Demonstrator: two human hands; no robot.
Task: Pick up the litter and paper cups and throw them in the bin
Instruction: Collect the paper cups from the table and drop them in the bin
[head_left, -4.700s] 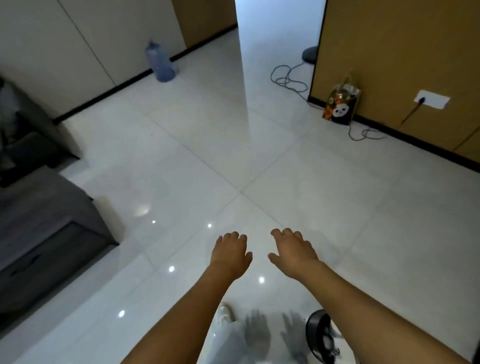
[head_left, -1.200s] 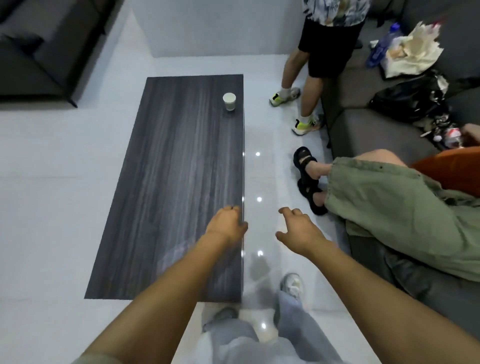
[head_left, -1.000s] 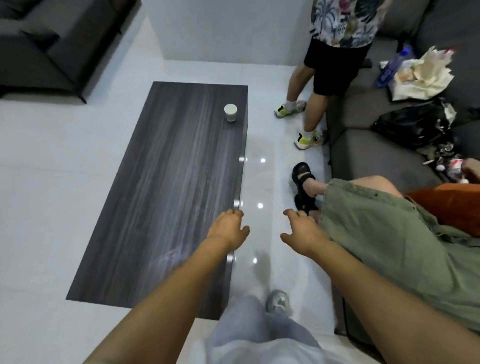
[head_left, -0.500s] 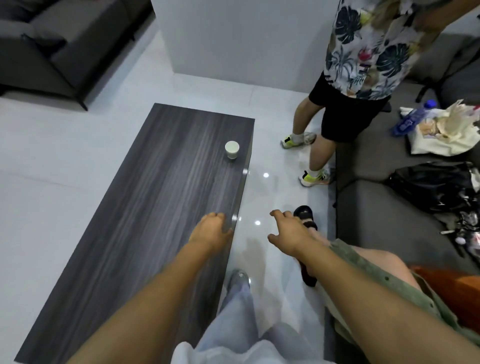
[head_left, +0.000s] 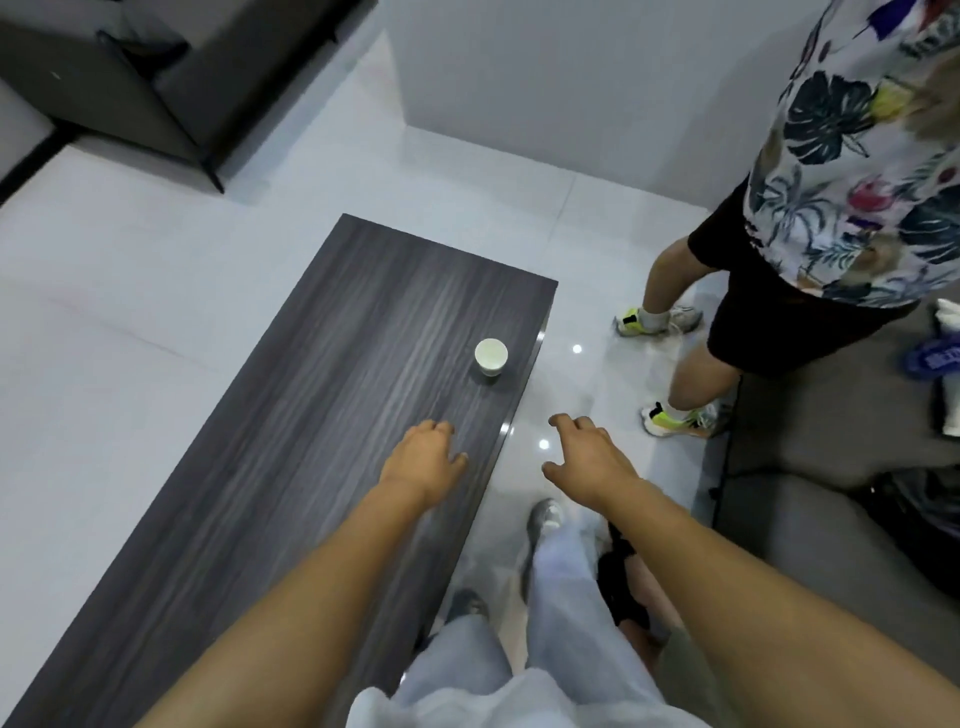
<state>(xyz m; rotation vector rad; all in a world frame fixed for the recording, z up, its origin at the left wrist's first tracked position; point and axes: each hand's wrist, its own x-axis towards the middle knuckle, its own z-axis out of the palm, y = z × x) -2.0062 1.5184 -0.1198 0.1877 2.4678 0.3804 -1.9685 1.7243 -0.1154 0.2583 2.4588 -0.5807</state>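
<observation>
Standing upright on the table (head_left: 322, 415), paper cup (head_left: 491, 356) beyond both empty, loosely spread hands (head_left: 423, 462) (head_left: 589, 457).

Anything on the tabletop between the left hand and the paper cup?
No. In the head view, only bare dark wood-grain tabletop lies between the left hand and the upright white paper cup. Both hands are empty.

A: Was the way to the cup (head_left: 491, 356) open?
B: Yes, bare surface (head_left: 322, 415) lay between it and the left hand (head_left: 423, 465).
A: And on the right?
B: A bystander's legs (head_left: 691, 374) stood by the sofa (head_left: 831, 467), narrowing the floor (head_left: 566, 395).
</observation>
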